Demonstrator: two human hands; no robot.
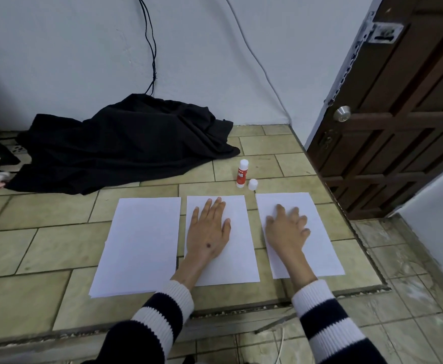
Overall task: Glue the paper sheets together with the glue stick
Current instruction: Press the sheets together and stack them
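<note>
Three lots of paper are laid side by side on the floor (44, 248), none joined yet. The left hand (208, 233) is pressed flat on the middle sheet (238, 248), fingers straight. The right hand (286, 232) is rested on the right sheet (320, 248), fingers spread. The glue stick (242, 173) is stood at 12 o'clock from the middle sheet, its cap (253, 184) off beside it. Gluing seems still to come.

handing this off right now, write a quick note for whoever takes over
Left hand: open, flat on the middle sheet.
Right hand: open, resting on the right sheet.
Left stack lies untouched.
Glue stick stands upright beyond the sheets; a white cap sits beside it.
Done: sheets laid side by side.
Left: pick up the glue, spread it, press sheets together.
</note>
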